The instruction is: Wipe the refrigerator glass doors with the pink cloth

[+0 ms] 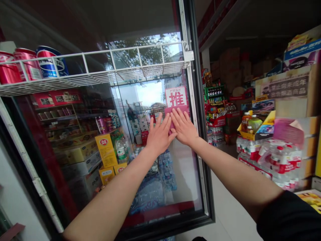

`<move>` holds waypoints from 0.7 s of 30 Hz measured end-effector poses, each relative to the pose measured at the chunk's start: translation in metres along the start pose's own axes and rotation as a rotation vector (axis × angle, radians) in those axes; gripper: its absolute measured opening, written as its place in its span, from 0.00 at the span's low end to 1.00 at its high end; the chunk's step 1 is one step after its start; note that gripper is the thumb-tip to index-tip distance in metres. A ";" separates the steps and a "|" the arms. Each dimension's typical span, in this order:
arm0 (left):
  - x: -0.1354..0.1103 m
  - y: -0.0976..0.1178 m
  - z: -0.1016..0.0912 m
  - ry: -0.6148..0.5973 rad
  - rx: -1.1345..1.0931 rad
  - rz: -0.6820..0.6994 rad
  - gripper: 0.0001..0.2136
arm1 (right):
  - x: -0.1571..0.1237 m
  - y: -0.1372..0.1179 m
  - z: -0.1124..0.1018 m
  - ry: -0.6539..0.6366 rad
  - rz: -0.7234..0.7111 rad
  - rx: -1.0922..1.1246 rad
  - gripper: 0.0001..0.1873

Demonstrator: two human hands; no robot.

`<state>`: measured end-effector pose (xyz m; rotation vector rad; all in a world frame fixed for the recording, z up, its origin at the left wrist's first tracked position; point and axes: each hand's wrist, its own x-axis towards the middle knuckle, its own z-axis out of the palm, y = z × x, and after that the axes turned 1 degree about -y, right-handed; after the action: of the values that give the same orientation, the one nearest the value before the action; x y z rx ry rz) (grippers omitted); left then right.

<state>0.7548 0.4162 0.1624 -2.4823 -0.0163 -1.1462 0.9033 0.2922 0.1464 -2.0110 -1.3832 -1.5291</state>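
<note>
My left hand (161, 134) lies against the glass with its fingers spread. Right beside it, my right hand (184, 126) is laid flat, fingers stretched upward, over the lower red part of a sticker. The red and white push sticker (175, 97) is on the glass door (185, 164), and its upper half with a large character shows above my fingers. What lies under my palms is hidden. A white wire rack (100, 72) runs across the door above my hands.
Cans (51, 62) stand in the rack at the left. Beyond the door's black frame (209, 187), wrapped bottle packs (278, 159) and a yellow display box (263, 129) are stacked at the right. Yellow cartons (105, 150) show through or in the glass.
</note>
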 end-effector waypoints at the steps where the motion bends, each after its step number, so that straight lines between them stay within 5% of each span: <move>1: 0.001 0.005 0.002 -0.004 -0.009 0.007 0.36 | -0.005 0.001 0.001 0.001 0.024 -0.005 0.39; 10: -0.013 0.024 0.020 -0.046 -0.026 0.053 0.39 | -0.045 -0.018 0.024 0.035 0.187 -0.016 0.42; 21: -0.083 -0.003 0.030 -0.111 0.018 0.038 0.40 | -0.067 -0.082 0.054 0.047 0.146 -0.002 0.43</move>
<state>0.7210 0.4426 0.0855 -2.5159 -0.0105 -0.9881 0.8708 0.3360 0.0402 -2.0153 -1.1897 -1.5052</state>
